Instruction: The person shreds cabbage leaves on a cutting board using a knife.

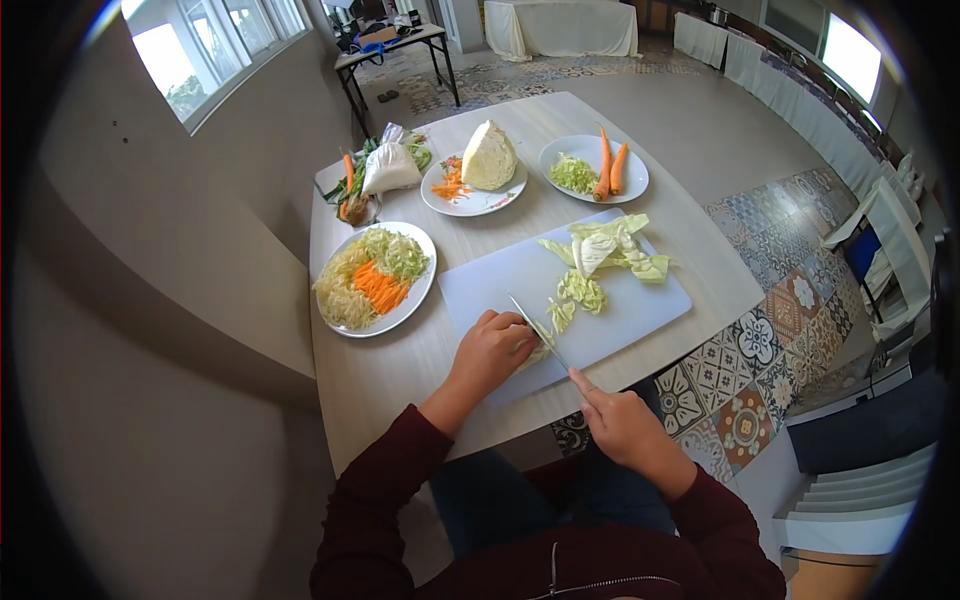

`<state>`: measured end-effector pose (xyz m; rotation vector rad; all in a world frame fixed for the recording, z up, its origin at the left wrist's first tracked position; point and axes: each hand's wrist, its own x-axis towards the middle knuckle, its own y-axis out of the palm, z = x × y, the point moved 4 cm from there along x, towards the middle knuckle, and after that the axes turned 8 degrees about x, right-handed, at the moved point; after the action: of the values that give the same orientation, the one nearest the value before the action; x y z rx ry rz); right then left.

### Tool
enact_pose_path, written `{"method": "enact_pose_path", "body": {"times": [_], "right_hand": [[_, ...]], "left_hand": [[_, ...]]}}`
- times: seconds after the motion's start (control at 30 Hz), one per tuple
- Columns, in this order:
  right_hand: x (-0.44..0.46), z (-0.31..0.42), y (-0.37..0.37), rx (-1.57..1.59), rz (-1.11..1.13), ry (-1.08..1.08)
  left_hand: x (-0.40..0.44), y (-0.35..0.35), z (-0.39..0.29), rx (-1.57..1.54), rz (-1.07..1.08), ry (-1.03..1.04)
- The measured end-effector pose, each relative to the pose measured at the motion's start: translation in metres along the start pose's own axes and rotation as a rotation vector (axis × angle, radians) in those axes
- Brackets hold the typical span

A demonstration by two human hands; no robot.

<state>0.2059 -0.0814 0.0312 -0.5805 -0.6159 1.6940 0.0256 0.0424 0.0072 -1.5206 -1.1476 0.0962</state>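
Observation:
My right hand (622, 425) grips the handle of a kitchen knife (543, 335), its blade angled up and to the left over the white cutting board (475, 285). Beside the blade, the curled fingers of my left hand (497, 348) press on pale cabbage (540, 352), mostly hidden beneath them. Just past the knife lie cut cabbage shreds (561, 315) and a small heap of chopped cabbage (582, 291). Larger cabbage leaves (610, 248) rest at the board's far right.
Left of the board stands a plate (428, 285) of shredded cabbage and carrot. Behind are a plate (480, 207) with a cabbage wedge (490, 158), a plate (632, 190) with two carrots (612, 170), and a white bag (391, 168) among vegetables. A wall (230, 200) borders the left side.

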Motion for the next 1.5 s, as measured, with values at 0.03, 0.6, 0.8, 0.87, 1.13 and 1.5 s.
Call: {"method": "enact_pose_path", "body": {"times": [0.03, 0.6, 0.8, 0.87, 1.13, 1.5], "right_hand": [[-0.004, 0.001, -0.001, 0.003, 0.004, 0.005], [-0.053, -0.003, -0.027, 0.005, 0.044, 0.034], [-0.057, -0.003, -0.029, 0.031, 0.006, 0.006], [-0.056, 0.001, -0.032, 0.042, 0.01, 0.018], [-0.056, 0.011, -0.038, 0.026, 0.034, 0.034], [-0.057, 0.003, -0.039, -0.003, -0.002, 0.044]], "left_hand": [[0.0, 0.0, 0.0, -0.001, -0.003, -0.006], [0.0, -0.001, -0.001, 0.004, 0.001, 0.002], [0.0, -0.001, 0.001, 0.01, 0.053, -0.011], [-0.001, -0.003, 0.001, 0.002, 0.074, -0.014], [-0.003, -0.005, 0.0, -0.147, 0.089, 0.01], [-0.005, 0.0, 0.001, -0.179, 0.092, -0.008]]}}
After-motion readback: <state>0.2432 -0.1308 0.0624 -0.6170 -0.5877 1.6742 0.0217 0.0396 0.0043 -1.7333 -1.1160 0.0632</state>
